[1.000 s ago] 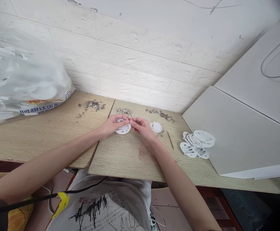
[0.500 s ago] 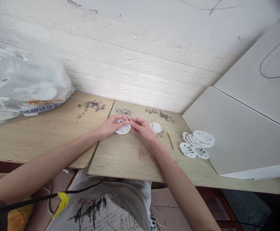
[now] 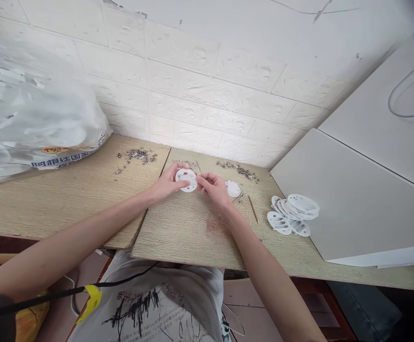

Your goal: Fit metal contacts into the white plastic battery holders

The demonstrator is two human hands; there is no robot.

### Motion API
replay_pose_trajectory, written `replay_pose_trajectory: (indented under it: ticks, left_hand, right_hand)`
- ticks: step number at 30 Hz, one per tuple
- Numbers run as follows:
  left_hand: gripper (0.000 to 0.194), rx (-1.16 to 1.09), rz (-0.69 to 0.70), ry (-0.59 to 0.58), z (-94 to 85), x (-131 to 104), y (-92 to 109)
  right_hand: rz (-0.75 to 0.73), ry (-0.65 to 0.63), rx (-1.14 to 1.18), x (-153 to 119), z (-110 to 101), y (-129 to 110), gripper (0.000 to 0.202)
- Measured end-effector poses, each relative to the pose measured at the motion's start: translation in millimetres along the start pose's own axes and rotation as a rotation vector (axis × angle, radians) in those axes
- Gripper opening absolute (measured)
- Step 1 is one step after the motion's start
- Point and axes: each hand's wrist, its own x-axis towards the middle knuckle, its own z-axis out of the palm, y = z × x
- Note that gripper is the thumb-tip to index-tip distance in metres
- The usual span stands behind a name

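Note:
My left hand (image 3: 169, 184) grips a round white plastic disc (image 3: 188, 186) with slots, its thumb across the face and its fingers behind the far edge. At the disc's right edge, my right hand (image 3: 212, 186) is closed on a thin metal rod-like tool (image 3: 199, 167) that points up and away. Whether the right fingertips also pinch a small part is too small to tell. Just right of that hand, another white disc (image 3: 233, 188) lies on the table, with small metal pieces (image 3: 240, 195) beside it.
Small metal parts lie in piles at the left (image 3: 139, 155) and right (image 3: 240, 171), with another partly behind my hands. A wooden stick (image 3: 253, 209) lies near several stacked white discs (image 3: 301, 205). A large plastic bag (image 3: 43, 109) stands left; a white panel (image 3: 367, 199) bounds the right.
The left hand has lifted and tilted the disc, so its face now shows more fully. My right hand has shifted slightly right, with the tool still in it.

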Motion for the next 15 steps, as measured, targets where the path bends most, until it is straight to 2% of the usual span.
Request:
replay_pose_trajectory:
  ticks: [4,7,15]
  left_hand:
    - [0.063,-0.092,-0.021,-0.052,2.0,-1.0,2.7]
    - [0.069,-0.053,-0.027,-0.082,1.3,-1.9,5.9]
    - [0.065,0.067,0.019,-0.162,2.9,-3.5,9.8]
  right_hand:
    - [0.02,0.072,-0.026,1.2,-2.9,1.6,0.025]
    - [0.025,0.087,-0.031,1.4,-4.1,1.5,0.024]
    - [0.02,0.116,-0.08,0.9,-2.8,0.6,0.022]
